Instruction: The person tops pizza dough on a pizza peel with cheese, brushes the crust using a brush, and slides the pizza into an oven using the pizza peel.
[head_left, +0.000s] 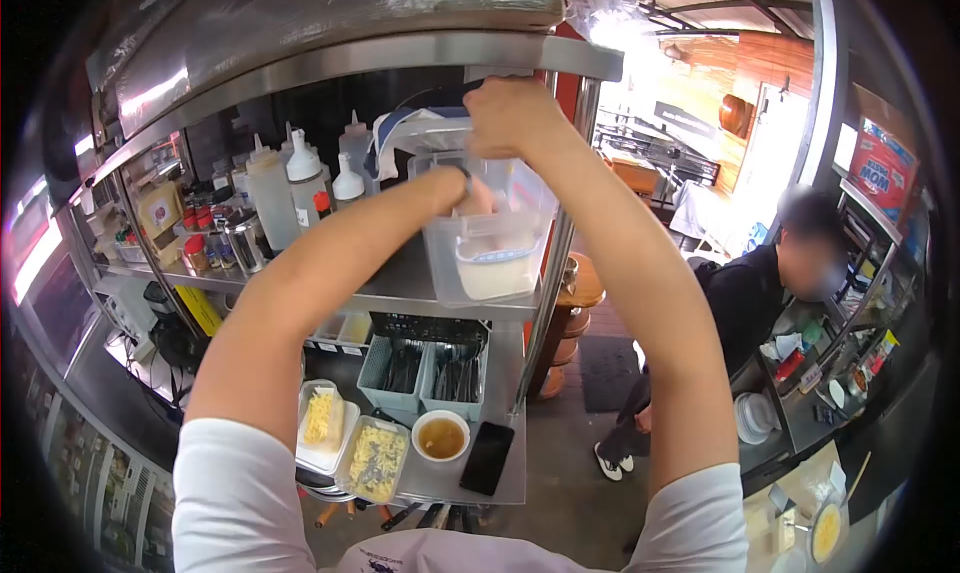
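Note:
On the steel shelf stands a tall clear plastic container [440,263] with something white [498,273] in its lower part. My left hand [478,199] reaches down inside it; the frosted wall blurs my fingers, so their grip cannot be made out. Above the container's rim, my right hand [515,118] is closed, with curled fingers at the edge of a raised clear plastic lid [432,136]. Behind the lid lies a blue and white cloth [385,138].
Squeeze bottles [268,198] and spice jars [195,251] line the shelf. Below are cutlery bins [392,373], tubs of shredded yellow food [373,460], a soup bowl [441,436] and a phone [488,458]. A person in black [745,293] stands at the right-hand counter.

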Available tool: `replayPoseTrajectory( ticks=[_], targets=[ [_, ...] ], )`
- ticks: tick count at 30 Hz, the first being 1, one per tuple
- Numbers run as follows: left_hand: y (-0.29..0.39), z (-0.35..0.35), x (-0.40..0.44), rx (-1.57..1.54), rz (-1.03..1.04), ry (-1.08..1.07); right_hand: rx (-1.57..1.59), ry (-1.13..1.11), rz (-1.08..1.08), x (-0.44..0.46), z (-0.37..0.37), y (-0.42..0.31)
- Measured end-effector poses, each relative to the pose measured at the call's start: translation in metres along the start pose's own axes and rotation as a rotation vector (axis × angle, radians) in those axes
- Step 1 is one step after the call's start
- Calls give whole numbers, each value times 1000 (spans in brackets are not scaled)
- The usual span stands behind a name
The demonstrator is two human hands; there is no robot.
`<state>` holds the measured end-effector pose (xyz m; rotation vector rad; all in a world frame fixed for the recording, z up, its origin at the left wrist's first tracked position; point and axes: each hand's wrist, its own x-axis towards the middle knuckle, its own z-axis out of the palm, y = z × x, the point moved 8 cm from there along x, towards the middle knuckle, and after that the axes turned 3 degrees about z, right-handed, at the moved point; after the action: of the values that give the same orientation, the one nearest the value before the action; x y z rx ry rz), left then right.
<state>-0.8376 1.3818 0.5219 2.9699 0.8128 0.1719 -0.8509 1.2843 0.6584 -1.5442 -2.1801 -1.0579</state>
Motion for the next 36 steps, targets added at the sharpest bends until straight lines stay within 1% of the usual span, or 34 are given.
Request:
replayPoseTrajectory(
  ticks=[2, 3, 4, 5, 6, 7, 8, 10, 11, 12, 14, 16, 17, 18, 19, 20, 21, 22, 23, 24, 25, 26, 28, 29, 30, 31, 32, 33, 34, 35, 36],
  targets=[
    [-7, 25, 19, 79, -54, -218, 49, -60, 9, -6, -2, 0],
    [-8, 34, 22, 117, -81, -336, 60, -55, 14, -6, 3, 4],
    [-5, 36, 26, 281, -4, -400, 61, -7, 11, -6, 5, 8],
    [1, 32, 19, 278, -6, -411, 60, 36, 4, -8, 8, 9],
    [5, 24, 11, 211, -18, -384, 65, 34, 3, -9, 7, 10],
    [9, 16, 2, 145, -30, -357, 72, -11, 25, -11, 9, 13],
    [11, 12, -7, 144, -35, -359, 77, -55, 45, -12, 12, 16],
    [13, -14, -24, 263, -46, -156, 82, -50, 51, -13, 18, 18],
    [18, -26, -41, 171, 3, -72, 84, -47, 61, -13, 20, 20],
    [24, -38, -65, 80, 50, 17, 84, -41, 48, -14, 20, 19],
    [64, -79, -134, 202, -12, 315, 83, -6, 96, -20, 18, 22],
    [93, -96, -199, 194, 9, 423, 118, 12, 75, -34, 16, 16],
    [109, -102, -232, 238, -28, 443, 143, 27, 69, -43, 15, 14],
    [132, -107, -263, 254, 121, 531, 147, 33, 56, -55, 17, 9],
    [129, -108, -296, 219, 84, 608, 151, 38, 42, -65, 18, 4],
    [122, -106, -324, 84, 20, 580, 159, 43, 24, -73, 21, 0],
    [103, -92, -365, -158, -6, 795, 253, 38, 4, -79, 24, -2],
    [60, -57, -419, -473, -225, 1044, 352, 28, -17, -82, 28, -4],
    [12, -7, -475, -827, -243, 1200, 375, -36, -27, -81, 30, -4],
    [-15, 31, -518, -758, -425, 1329, 397, -96, -42, -78, 29, -3],
    [-33, 69, -543, -1075, -401, 1379, 442, -126, -48, -76, 31, 0],
    [-27, 88, -558, -1046, -432, 1412, 491, -156, -57, -72, 31, -4],
    [-1, 124, -546, -1123, -400, 1433, 506, 73, -15, -75, -12, -23],
    [11, 132, -537, -1159, -382, 1443, 673, 205, -88, -85, -41, -51],
    [23, 138, -521, -1312, -285, 1402, 843, 331, -160, -98, -65, -83],
    [40, 145, -516, -1399, -330, 1379, 971, 314, -390, -108, -68, -132],
    [54, 158, -518, -1437, -268, 1442, 1114, 218, -529, -119, -70, -189],
    [72, 161, -522, -1393, -281, 1409, 1269, 1, -627, -132, -59, -251],
    [88, 161, -527, -1516, -114, 1511, 1350, -36, -780, -153, -48, -312],
    [94, 177, -551, -1545, -351, 1641, 1461, -58, -805, -171, -50, -364],
    [108, 168, -570, -1491, -386, 1681, 1580, 26, -778, -188, -52, -409]
  ],
)
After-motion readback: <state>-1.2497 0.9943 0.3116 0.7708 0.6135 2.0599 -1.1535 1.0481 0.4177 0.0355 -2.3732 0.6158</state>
